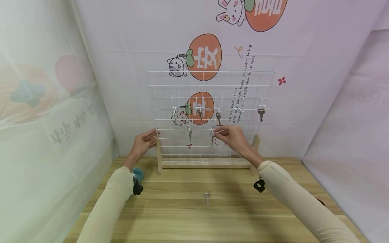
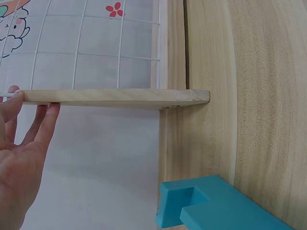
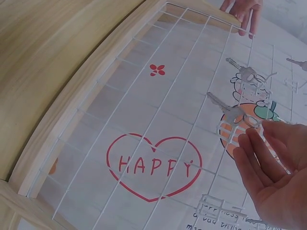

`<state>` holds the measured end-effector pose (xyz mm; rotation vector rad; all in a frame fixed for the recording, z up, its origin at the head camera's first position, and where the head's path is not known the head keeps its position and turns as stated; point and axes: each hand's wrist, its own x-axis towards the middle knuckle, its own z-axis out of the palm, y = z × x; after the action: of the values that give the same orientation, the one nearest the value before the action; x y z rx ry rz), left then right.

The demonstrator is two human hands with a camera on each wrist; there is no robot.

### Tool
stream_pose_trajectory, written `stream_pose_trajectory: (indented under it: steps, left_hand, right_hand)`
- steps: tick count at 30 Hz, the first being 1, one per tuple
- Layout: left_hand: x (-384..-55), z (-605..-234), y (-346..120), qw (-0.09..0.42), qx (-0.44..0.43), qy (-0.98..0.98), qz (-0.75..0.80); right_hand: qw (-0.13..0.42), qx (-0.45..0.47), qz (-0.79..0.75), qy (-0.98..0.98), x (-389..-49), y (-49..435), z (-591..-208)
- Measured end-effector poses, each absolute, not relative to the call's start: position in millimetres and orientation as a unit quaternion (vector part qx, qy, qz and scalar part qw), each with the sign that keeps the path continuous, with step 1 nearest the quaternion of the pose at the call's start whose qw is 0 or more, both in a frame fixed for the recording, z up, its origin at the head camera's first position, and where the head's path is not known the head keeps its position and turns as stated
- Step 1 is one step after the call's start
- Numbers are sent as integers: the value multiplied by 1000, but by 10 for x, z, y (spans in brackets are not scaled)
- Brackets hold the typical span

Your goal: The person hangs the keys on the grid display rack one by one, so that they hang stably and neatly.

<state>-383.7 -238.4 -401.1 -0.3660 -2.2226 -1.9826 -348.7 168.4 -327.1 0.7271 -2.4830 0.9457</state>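
Observation:
A white wire grid rack (image 1: 206, 165) stands upright in a wooden frame. On its left side, my left hand (image 1: 142, 143) holds the edge at the top of the wooden post (image 2: 115, 97), thumb on one face and fingertips on the other. My right hand (image 1: 234, 137) pinches the ring of a silver key (image 3: 225, 109) at a white hook on the lower row. Left of it hangs another key (image 1: 190, 134). Higher up hang a dark key (image 1: 199, 115), a second one (image 1: 218, 117) and, at the far right, a third (image 1: 261, 115).
A loose key with a ring (image 1: 207, 197) lies on the wooden table (image 1: 170, 216) in front of the rack. A teal object (image 2: 240, 206) sits by the rack's left foot, partly behind my left arm. Printed white cloth (image 1: 127, 50) hangs behind and at both sides.

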Motion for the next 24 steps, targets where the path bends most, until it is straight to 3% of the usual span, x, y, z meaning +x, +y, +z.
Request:
stream_pose_trajectory:
  steps: [24]
  left_hand:
    - [-3818,-4012,-2377,75,-135,-738,-657]
  right_hand:
    - [183,296,346,-871,-3194,1812,-3374]
